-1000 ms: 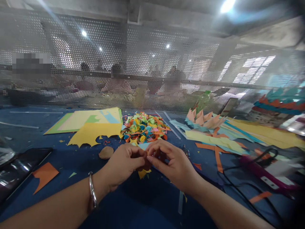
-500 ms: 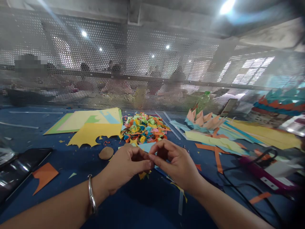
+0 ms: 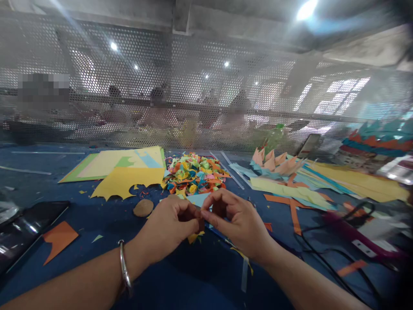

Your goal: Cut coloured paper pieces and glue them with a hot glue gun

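- I am seeing the left hand (image 3: 167, 226) curling its fingers inward, thumb and forefinger pinching together against the fingertips of the right hand (image 3: 234, 219)
- The right hand is likewise bending at the knuckles, its thumb and forefinger closing toward the left; both hands are meeting over the blue table (image 3: 193, 280)
- Between the two pinches a small piece is being held; it is mostly hidden by the fingers, so I cannot tell its shape
- A yellow paper scrap (image 3: 194, 236) is showing just below the meeting fingertips; whether it is lying on the table or hanging from the grip I cannot tell
- A metal bangle (image 3: 125, 269) is sitting on the left wrist
- Just beyond the hands a heap of folded coloured paper pieces (image 3: 195, 173) is lying on the table
- A jagged-edged yellow sheet (image 3: 129, 180) is lying to the left of the heap, and a brown disc (image 3: 143, 207) is lying near the left hand
- An orange offcut (image 3: 60, 239) is lying well to the left
- A black cable (image 3: 325, 241) is looping across the table to the right
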The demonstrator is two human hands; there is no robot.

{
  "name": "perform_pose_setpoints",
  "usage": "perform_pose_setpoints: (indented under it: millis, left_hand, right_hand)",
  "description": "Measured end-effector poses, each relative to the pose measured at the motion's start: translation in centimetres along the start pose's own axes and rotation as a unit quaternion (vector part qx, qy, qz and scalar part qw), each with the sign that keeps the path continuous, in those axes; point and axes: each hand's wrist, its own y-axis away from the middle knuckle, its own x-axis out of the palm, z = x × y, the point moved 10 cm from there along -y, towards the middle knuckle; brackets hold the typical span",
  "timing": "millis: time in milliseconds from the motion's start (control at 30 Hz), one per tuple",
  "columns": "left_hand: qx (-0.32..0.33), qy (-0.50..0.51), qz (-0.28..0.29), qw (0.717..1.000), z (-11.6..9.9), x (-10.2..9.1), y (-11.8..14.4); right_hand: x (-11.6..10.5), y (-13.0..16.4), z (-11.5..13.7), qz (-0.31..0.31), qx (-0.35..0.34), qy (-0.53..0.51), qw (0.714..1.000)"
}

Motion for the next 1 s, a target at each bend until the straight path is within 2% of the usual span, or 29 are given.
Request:
perform_pose_setpoints:
  millis: [200, 567, 767, 1000]
  left_hand:
    - [0.008, 0.019, -0.012, 1.0, 0.5, -0.3, -0.2]
    - [-0.005, 0.081, 0.001, 0.997, 0.5, 0.0, -0.1]
    - [0.026, 0.016, 0.0, 1.0, 0.1, 0.0, 0.0]
    - [0.015, -0.052, 0.004, 0.999, -0.2, -0.1, 0.0]
  right_hand:
    - [0.2, 0.1, 0.0, 0.012, 0.001, -0.014, 1.0]
    - [0.3, 0.1, -0.9, 0.031, 0.039, -0.047, 0.998]
    - [0.5, 0.1, -1.3, 0.04, 0.061, -0.047, 0.996]
    - [0.4, -0.1, -1.4, 0.038, 0.071, -0.047, 0.996]
